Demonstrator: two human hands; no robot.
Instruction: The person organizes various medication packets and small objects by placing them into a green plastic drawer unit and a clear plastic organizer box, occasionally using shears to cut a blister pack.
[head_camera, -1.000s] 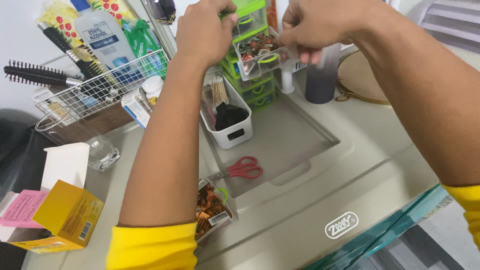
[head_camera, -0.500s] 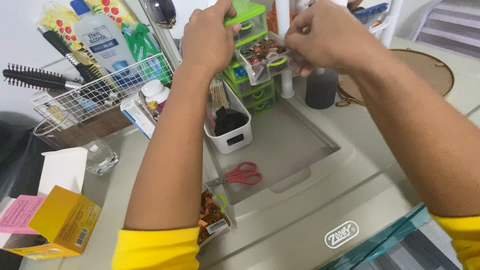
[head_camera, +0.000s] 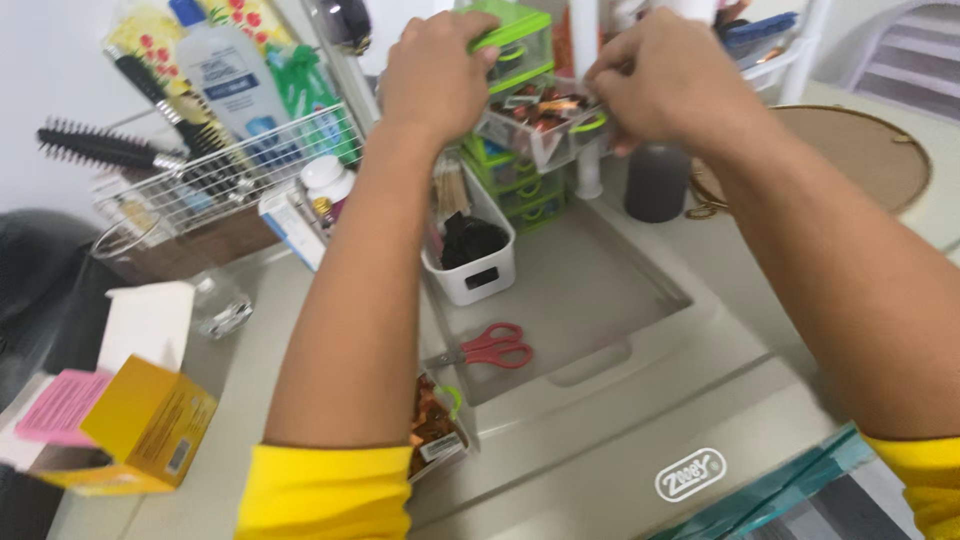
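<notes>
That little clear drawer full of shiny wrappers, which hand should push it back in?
Probably the right hand: it already pinches the clear drawer's front, while the left hand rests on top of the green drawer tower, steadying it.

A clear plastic bottle with a blue cap and a blue-and-white label (head_camera: 232, 78) stands in the white wire basket (head_camera: 215, 175) at the upper left, with a green plastic packet (head_camera: 310, 95) just beside it and a yellow wrapper printed with red flowers (head_camera: 150, 35) behind. A small blue-and-white carton (head_camera: 290, 228) leans at the basket's front. At the lower left lies an open yellow cardboard box (head_camera: 145, 425), a pink printed slip (head_camera: 62, 405) next to it. A white oval logo plate (head_camera: 690, 473) sits on the grey lid's front edge.
</notes>
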